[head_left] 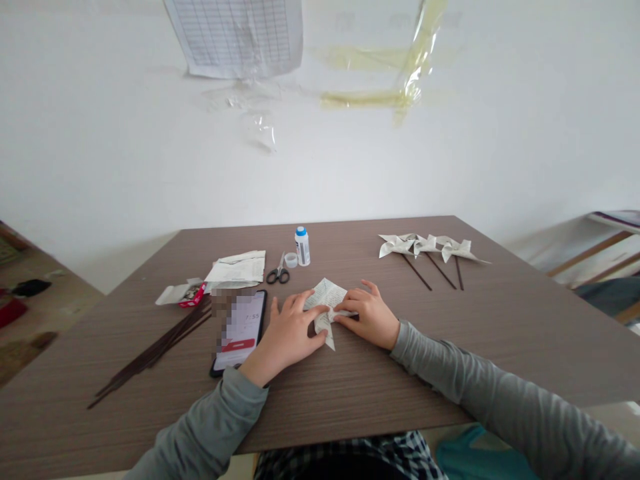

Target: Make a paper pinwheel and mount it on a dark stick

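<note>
Near the middle of the table lies a printed-paper pinwheel [325, 293], its corners folded in toward the centre. My left hand [293, 327] holds it from the left, with the index finger pressing near the centre and the thumb on the lower blade. From the right, my right hand [370, 313] pinches folded paper at the centre between thumb and fingers. What lies right under the fingertips is hidden. Just left of my left hand is a phone [245, 327] with a lit screen.
Behind my hands stand a white glue bottle [303, 247] with a blue cap, a small clear cup [291, 260] and scissors [278, 272]. At left are stacked papers [237, 269], a red box [193, 293] and dark sticks [150, 350]. Three paper pinwheels on sticks [425, 247] lie back right.
</note>
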Available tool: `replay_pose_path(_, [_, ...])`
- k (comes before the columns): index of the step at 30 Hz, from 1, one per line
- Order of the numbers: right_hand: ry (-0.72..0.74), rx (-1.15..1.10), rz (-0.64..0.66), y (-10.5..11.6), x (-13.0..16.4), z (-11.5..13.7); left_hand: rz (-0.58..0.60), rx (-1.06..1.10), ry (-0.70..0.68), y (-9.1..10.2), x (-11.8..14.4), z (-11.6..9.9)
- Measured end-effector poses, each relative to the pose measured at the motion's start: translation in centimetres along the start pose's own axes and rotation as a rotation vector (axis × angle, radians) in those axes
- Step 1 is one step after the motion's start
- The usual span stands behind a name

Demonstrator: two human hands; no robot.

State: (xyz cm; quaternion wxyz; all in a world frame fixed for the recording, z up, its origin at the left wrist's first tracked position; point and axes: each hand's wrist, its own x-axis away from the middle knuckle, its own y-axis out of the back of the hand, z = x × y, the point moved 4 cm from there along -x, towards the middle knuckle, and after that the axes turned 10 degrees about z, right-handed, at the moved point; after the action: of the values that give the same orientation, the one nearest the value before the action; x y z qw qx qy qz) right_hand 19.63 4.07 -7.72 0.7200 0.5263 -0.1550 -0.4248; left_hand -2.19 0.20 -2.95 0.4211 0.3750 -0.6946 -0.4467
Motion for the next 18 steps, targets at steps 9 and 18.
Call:
replay_pose_path(9, [0.023,0.024,-0.002,0.03,0.11,0.26,0.020,-0.030,0.004,0.09,0.06,-0.02])
replay_pose_path(18, [0.036,0.024,-0.012,0.03,0.16,0.27,0.022,-0.059,-0.013,0.34,0.24,-0.12])
